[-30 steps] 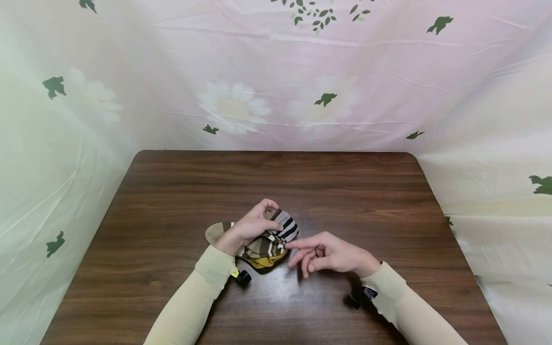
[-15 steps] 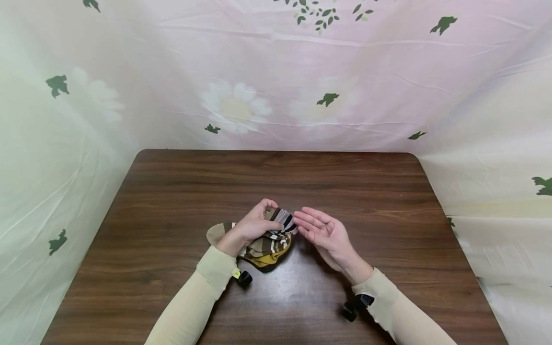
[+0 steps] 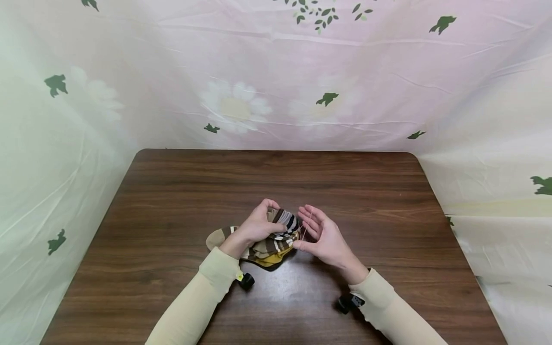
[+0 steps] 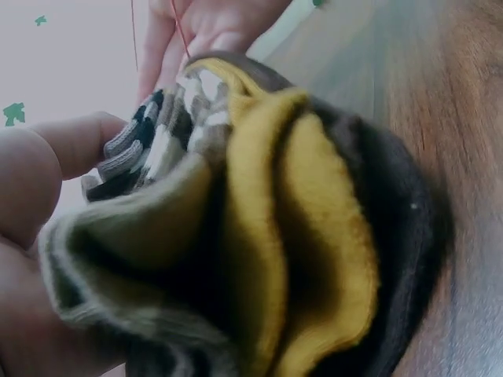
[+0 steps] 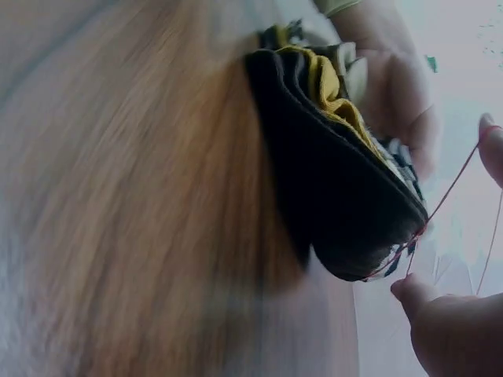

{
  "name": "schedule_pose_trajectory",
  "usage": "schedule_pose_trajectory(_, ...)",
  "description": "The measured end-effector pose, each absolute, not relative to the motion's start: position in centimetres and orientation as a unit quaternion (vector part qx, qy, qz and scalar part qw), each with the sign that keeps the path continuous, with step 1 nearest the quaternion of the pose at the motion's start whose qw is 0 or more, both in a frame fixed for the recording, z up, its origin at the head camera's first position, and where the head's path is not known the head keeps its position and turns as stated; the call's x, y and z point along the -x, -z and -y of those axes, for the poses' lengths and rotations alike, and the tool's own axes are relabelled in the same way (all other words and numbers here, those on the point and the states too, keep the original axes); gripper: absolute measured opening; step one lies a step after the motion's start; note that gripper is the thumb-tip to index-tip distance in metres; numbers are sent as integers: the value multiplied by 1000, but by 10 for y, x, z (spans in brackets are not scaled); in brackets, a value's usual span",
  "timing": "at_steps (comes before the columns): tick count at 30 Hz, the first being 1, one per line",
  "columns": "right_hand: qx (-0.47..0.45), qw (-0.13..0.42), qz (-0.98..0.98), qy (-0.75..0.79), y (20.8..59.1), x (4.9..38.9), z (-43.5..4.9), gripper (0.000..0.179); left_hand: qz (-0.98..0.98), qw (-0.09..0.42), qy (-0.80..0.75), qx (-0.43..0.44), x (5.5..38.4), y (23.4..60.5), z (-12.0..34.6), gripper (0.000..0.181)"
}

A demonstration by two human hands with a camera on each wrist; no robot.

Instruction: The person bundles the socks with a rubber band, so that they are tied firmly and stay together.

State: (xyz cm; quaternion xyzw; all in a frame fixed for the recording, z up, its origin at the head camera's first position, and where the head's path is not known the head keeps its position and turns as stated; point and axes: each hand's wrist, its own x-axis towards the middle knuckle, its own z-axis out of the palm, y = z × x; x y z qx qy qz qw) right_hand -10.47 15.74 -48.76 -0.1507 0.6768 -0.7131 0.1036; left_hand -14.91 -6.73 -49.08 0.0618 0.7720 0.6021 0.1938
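A folded bundle of socks (image 3: 272,258), striped brown, grey, white and mustard with a dark outer layer, is gripped by my left hand (image 3: 258,225), thumb on top. One sock's tan toe (image 3: 214,239) pokes out left of the wrist. My right hand (image 3: 325,237) stands at the bundle's right end with fingers and thumb spread. A thin red rubber band (image 5: 452,186) stretches over its fingers and thumb, and its strands meet at the bundle's tip, crossing the dark sock (image 5: 338,173). From the left wrist view, yellow folds (image 4: 259,228) open toward the camera.
The brown wooden table (image 3: 181,182) lies under both hands. Pale curtains with flowers and green leaf shapes (image 3: 235,108) surround it at the back and sides. Small black cameras (image 3: 247,281) sit on both wrists.
My right hand has turned from pointing at the bundle to spreading its fingers and thumb at the tip, the band stretched between them. The left hand keeps its grip on the socks.
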Motion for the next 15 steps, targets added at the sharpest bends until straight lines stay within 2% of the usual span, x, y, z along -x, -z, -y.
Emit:
schedule_pose_trajectory(7, 186, 36, -807, 559, 491, 102, -152, 106, -830, 165, -528, -71, 145, 490, 55, 55)
schedule_pose_trajectory(12, 237, -8, -835, 496, 494, 103, -150, 109, -841, 167, -506, -91, 143, 488, 52, 56)
schedule_pose_trajectory(15, 262, -38, -845, 466, 493, 104, -151, 108, -817, 176, -537, -109, 142, 488, 54, 49)
